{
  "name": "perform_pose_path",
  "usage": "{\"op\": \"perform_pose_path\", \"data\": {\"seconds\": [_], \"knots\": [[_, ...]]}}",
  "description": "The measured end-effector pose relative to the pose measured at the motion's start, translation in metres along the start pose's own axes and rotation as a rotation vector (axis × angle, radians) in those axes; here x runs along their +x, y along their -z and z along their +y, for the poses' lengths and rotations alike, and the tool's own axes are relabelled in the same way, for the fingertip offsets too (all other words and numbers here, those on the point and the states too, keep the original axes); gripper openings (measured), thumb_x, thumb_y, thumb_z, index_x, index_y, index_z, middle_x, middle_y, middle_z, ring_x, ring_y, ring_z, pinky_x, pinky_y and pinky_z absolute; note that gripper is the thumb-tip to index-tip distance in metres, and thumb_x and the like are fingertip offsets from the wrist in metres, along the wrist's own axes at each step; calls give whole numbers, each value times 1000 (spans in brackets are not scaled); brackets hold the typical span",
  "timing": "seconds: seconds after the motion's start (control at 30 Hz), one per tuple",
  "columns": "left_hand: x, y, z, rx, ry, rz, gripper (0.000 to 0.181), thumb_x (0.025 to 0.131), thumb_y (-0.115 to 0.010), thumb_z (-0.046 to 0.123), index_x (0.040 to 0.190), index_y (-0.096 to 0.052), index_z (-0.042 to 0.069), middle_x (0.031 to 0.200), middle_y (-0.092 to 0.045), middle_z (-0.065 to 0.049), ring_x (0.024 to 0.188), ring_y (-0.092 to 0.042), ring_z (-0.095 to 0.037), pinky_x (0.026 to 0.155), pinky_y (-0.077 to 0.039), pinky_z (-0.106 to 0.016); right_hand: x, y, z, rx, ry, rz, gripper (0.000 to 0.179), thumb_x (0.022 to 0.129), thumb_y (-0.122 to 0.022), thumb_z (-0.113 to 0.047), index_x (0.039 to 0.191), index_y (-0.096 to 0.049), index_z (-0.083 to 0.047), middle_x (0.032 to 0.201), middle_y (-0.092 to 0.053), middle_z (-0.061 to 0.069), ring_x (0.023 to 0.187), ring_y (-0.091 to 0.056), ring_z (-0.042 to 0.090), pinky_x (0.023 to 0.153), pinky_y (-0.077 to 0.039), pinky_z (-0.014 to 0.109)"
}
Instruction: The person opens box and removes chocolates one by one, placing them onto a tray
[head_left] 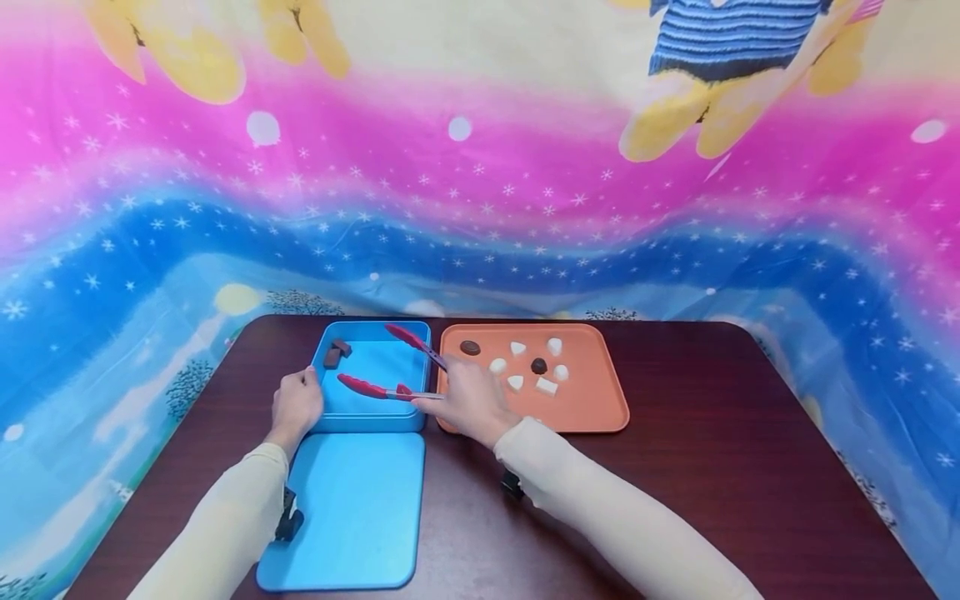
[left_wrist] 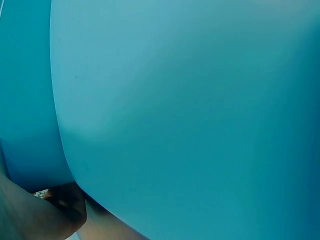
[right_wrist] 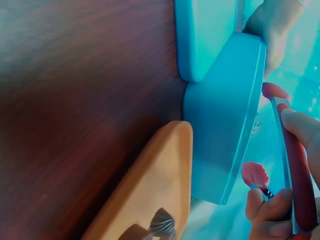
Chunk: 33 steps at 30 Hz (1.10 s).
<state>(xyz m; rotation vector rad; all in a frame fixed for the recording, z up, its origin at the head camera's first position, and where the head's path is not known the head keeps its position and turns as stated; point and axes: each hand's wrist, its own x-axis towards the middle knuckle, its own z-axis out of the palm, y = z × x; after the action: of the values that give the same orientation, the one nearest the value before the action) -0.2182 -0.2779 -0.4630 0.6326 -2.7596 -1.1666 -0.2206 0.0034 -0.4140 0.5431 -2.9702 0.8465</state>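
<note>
My right hand [head_left: 472, 400] grips a pair of tongs [head_left: 367, 387] with red tips. The tongs' arms are spread wide over the blue box [head_left: 375, 422], with nothing between the tips. In the right wrist view, the thumb and curled fingers [right_wrist: 272, 210] lie on the red handle. My left hand [head_left: 296, 404] holds the box at its left wall, fingers at the rim. Inside the box, in its far left corner, lie two brown chocolate pieces [head_left: 332, 358]. To the right, an orange tray [head_left: 600, 408] bears several white pieces [head_left: 547, 387] and two dark brown ones [head_left: 538, 366].
A flat blue lid [head_left: 352, 517] lies on the dark wooden table [head_left: 712, 450] in front of the box, under my left forearm. The tray stands close beside the box's right wall. A colourful patterned cloth [head_left: 480, 192] hangs behind the table.
</note>
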Motion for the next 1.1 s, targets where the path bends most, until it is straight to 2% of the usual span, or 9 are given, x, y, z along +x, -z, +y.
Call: {"op": "perform_pose_path", "data": {"seconds": [0.27,0.4,0.5,0.6,0.77,0.97,1.1], "knots": [[1,0,1,10,1,17,50,111,-23,39,80,-45,7,69,-34,-6,72,-48,-27,71,-36,-40,17,-5,-11,-66,-15,-1,57,83,-76,-60,116,-68,-14,78,-63,-2,63,-56,13,49,-42,29],[2,0,1,12,1,21,49,111,-23,39,80,-44,8,70,-34,-6,74,-49,-28,73,-36,-41,26,-9,-13,-107,-13,-12,47,86,-74,-58,108,-69,-16,69,-58,-2,58,-55,15,46,-40,29],[2,-1,0,18,-2,20,49,111,-22,39,79,-43,8,69,-33,-6,71,-46,-26,72,-36,-41,31,-13,-14,-181,8,-27,43,88,-72,-57,102,-68,-17,61,-51,-2,54,-53,14,43,-38,28],[2,-1,0,19,-1,14,50,111,-22,40,78,-42,9,68,-33,-5,67,-43,-25,69,-35,-40,35,-16,-14,-251,31,-31,40,89,-72,-56,95,-65,-17,60,-50,-2,53,-52,14,43,-37,27],[1,-1,-1,13,-2,15,49,111,-23,39,78,-43,8,68,-34,-5,65,-43,-23,68,-35,-39,39,-22,-20,-298,38,-25,40,88,-72,-55,87,-63,-17,61,-52,-2,54,-53,13,46,-40,27],[1,0,-1,17,-5,7,50,111,-22,39,80,-44,7,69,-34,-6,67,-44,-24,70,-36,-39,41,-32,-31,-368,47,-17,42,90,-70,-56,86,-68,-14,60,-55,-1,52,-52,14,45,-41,26],[2,0,0,21,-1,5,50,111,-22,39,79,-44,8,69,-33,-6,67,-44,-25,70,-36,-39,44,-37,-38,-455,47,3,43,91,-68,-57,91,-72,-15,64,-60,-1,54,-54,14,46,-43,27]]}}
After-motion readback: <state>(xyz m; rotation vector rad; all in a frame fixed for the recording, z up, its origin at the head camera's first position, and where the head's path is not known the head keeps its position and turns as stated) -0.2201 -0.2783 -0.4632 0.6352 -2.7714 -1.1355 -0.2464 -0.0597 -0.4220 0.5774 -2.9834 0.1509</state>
